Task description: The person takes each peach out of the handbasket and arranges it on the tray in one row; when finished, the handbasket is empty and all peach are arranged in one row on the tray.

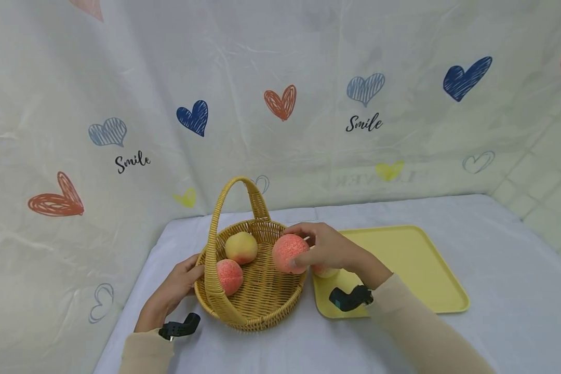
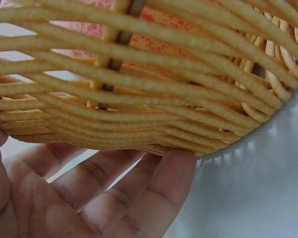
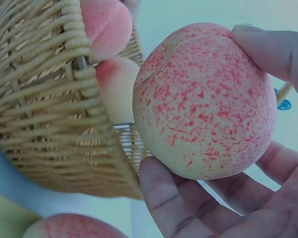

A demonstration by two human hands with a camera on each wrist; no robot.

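My right hand (image 1: 329, 250) holds a pink-speckled peach (image 1: 289, 253) between thumb and fingers, above the right rim of a wicker basket (image 1: 266, 306). In the right wrist view the same peach (image 3: 206, 104) appears large, with the thumb on one side and fingers on the other. At the basket's left side, my left hand (image 1: 181, 283) grips the rim; its fingers (image 2: 171, 173) touch the woven wall from outside. Inside the basket lie a yellowish peach (image 1: 241, 246) and a pinker peach (image 1: 229, 277).
To the basket's right lies a yellow tray (image 1: 402, 259), with another peach (image 1: 324, 271) at its left edge, partly hidden by my right hand. The basket's tall handle (image 1: 213, 228) arches over its left part. A white cloth covers the table, and a heart-printed curtain (image 1: 280, 150) hangs behind.
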